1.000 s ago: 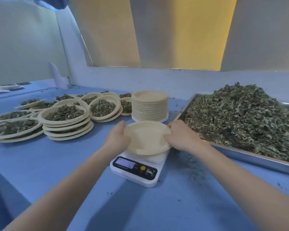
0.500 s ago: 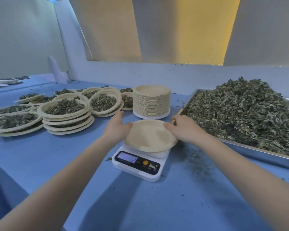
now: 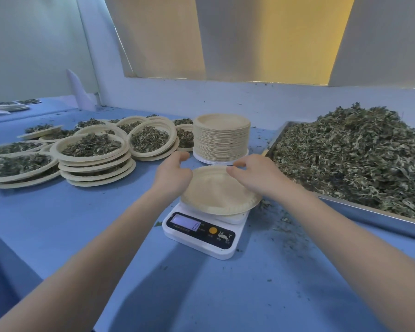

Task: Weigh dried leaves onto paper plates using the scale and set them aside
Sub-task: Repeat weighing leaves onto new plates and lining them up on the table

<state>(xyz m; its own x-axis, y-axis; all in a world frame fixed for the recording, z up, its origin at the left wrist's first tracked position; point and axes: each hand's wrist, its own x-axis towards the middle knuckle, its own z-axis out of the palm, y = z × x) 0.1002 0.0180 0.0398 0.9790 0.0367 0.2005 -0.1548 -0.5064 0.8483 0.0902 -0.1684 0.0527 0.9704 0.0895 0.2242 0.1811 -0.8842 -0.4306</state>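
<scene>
both hands [image 3: 172, 174] [image 3: 254, 174] have loosened, fingers barely touching plate [image 3: 216, 195] on scale [image 3: 201, 232].

The big blue table [image 3: 58, 219] holds a small white scale [image 3: 201, 238], a tall stack of empty paper plates [image 3: 221, 137], piles of leaf-filled paper plates [image 3: 91, 154] and a shiny metal tray [image 3: 369, 212] heaped with dried green leaves [image 3: 352, 154].

The scene is evenly and softly lit, moderately bright, with a cool bluish cast. Warm yellow light glows through the panels at the upper centre and upper right of the frame. Soft, diffuse shadows fall toward the lower edge beneath both forearms. Wide-angle distortion bends straight lines near the left and right edges. Detail is slightly smeared throughout; no strong glare shows.
</scene>
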